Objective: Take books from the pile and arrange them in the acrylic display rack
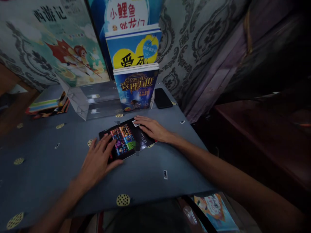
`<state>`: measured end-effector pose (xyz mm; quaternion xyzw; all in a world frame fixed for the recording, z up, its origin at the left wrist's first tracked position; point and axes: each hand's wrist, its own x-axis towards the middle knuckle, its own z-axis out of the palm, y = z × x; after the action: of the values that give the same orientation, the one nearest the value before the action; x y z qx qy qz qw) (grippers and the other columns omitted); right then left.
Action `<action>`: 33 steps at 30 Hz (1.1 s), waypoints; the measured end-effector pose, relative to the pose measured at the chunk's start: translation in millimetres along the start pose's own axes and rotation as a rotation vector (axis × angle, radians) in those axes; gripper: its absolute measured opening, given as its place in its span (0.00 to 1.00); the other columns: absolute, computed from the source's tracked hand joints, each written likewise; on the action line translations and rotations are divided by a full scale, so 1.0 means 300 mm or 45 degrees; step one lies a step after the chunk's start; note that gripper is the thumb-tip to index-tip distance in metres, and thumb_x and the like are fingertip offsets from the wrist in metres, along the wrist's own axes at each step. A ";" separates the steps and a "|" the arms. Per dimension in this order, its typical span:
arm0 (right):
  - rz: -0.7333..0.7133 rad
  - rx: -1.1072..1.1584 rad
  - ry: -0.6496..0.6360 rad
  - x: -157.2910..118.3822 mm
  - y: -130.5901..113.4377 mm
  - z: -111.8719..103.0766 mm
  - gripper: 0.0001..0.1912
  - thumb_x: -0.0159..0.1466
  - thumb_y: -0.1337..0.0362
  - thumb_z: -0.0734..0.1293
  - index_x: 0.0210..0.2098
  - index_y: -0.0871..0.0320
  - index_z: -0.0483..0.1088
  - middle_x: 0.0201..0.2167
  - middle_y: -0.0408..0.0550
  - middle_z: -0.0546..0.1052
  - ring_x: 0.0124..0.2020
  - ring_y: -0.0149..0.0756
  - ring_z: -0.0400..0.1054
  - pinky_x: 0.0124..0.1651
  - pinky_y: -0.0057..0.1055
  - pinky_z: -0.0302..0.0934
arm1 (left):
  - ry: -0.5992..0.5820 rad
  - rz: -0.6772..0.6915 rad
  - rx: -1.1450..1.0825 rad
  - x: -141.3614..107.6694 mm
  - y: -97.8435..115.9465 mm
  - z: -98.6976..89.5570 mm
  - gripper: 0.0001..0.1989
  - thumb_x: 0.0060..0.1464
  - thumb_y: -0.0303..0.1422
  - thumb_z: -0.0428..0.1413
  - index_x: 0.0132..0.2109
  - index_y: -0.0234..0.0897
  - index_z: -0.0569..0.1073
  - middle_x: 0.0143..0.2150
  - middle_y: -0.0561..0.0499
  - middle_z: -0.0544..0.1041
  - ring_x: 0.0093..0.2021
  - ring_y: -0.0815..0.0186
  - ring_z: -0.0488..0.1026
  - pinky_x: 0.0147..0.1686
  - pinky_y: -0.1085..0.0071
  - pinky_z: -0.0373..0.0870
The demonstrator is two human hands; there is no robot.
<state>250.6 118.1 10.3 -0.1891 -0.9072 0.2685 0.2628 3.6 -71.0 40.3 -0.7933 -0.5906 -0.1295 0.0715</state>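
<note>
On the table lies a dark, glossy book (127, 142) with a grid of small coloured pictures on the side facing up. My left hand (99, 158) rests over its left end, fingers spread and thumb pointing right. At the far right corner my right hand (153, 129) lies flat, its fingers stretched over a small white patch on the book. Neither hand is closed around it. Just behind stands a blue book (136, 87) with gold lettering, in a clear acrylic stand (77, 102).
Taller picture books (73, 48) stand behind the stand. A black phone (163, 98) lies at its right. Several thin books (47, 103) are stacked at the left. Below the table's front edge is another picture book (216, 212). A curtain (218, 64) hangs at the right.
</note>
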 end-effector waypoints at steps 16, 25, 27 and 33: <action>0.052 0.179 0.029 0.004 -0.043 -0.043 0.20 0.75 0.54 0.57 0.47 0.56 0.78 0.54 0.53 0.79 0.61 0.43 0.70 0.68 0.50 0.58 | -0.012 0.132 0.061 0.033 0.078 -0.059 0.20 0.72 0.39 0.41 0.48 0.36 0.75 0.44 0.42 0.83 0.44 0.55 0.82 0.36 0.64 0.78; 0.343 0.697 0.081 0.004 -0.078 -0.083 0.40 0.68 0.32 0.52 0.31 0.58 0.79 0.34 0.49 0.82 0.43 0.40 0.76 0.55 0.39 0.66 | -0.141 0.013 0.001 0.076 0.061 -0.122 0.21 0.72 0.40 0.40 0.38 0.40 0.73 0.26 0.52 0.78 0.23 0.66 0.76 0.22 0.73 0.61; 0.389 0.725 0.100 0.002 -0.079 -0.086 0.41 0.67 0.32 0.53 0.32 0.59 0.80 0.33 0.49 0.82 0.41 0.39 0.76 0.52 0.37 0.66 | -0.119 0.014 0.015 0.079 0.055 -0.137 0.22 0.72 0.41 0.39 0.38 0.40 0.73 0.26 0.52 0.78 0.22 0.67 0.75 0.22 0.73 0.60; 0.363 0.820 0.091 -0.002 -0.101 -0.104 0.38 0.65 0.32 0.59 0.39 0.61 0.81 0.35 0.50 0.81 0.36 0.36 0.72 0.42 0.31 0.64 | 0.014 0.000 0.014 0.060 0.010 -0.184 0.23 0.72 0.42 0.39 0.39 0.39 0.74 0.25 0.54 0.78 0.20 0.68 0.73 0.23 0.73 0.61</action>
<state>263.1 106.2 50.2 -0.2305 -0.7307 0.5679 0.3006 4.6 -69.9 98.3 -0.7921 -0.5910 -0.1305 0.0791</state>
